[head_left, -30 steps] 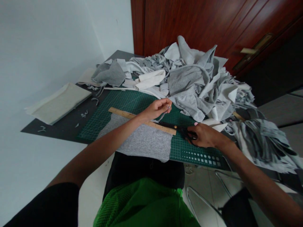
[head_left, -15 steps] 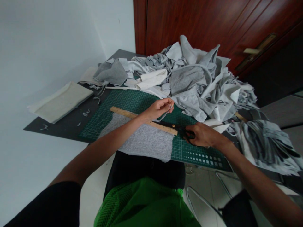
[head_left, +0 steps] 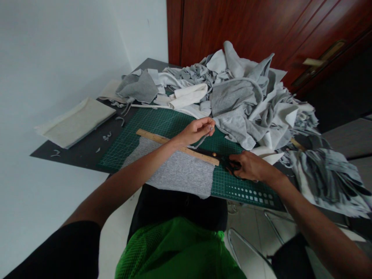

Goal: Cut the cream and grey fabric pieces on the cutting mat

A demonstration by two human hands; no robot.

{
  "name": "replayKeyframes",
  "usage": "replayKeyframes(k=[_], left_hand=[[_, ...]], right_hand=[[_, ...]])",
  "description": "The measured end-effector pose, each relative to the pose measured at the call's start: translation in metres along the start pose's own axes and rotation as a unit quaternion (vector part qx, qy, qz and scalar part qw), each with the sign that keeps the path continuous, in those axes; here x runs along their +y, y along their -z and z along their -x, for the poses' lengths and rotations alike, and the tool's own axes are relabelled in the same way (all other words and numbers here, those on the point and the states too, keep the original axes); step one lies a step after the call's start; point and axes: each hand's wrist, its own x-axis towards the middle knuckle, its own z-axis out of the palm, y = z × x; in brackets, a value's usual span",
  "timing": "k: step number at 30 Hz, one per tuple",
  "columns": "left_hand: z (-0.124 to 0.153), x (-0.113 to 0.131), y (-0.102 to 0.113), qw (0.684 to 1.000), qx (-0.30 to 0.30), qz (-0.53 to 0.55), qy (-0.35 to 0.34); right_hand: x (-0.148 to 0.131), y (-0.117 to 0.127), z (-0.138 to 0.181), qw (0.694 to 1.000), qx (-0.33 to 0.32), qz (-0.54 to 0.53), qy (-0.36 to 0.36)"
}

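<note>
My right hand [head_left: 245, 166] is closed round the handles of black scissors [head_left: 214, 154], whose blades point left along the far edge of a wooden ruler [head_left: 200, 155]. Pinched in the fingers of my left hand [head_left: 198, 131] is a thin grey fabric strip [head_left: 200, 143] that hangs down toward the blades. The ruler lies across the far edge of a grey fabric piece [head_left: 180, 174], partly covered by my left forearm. Fabric and ruler rest on a green cutting mat [head_left: 157, 118]. The blade tips are hard to make out beside the strip.
Behind the mat rises a heap of grey and white fabric scraps [head_left: 238, 100]. A folded cream cloth [head_left: 77, 122] lies at the left, near small offcuts [head_left: 107, 136]. Stacked grey cloths [head_left: 328, 178] sit at the right, above a metal-framed chair [head_left: 247, 246].
Both hands stay in nearly the same place, with the strip and scissors still held. The view has shifted slightly.
</note>
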Motion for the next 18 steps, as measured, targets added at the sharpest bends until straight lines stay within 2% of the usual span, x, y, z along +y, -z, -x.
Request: replayKeyframes(k=[18], left_hand=[[-0.0015, -0.0007, 0.0079, 1.000, 0.025, -0.007, -0.002]], right_hand=[[0.0017, -0.0010, 0.0015, 1.000, -0.003, -0.003, 0.006]])
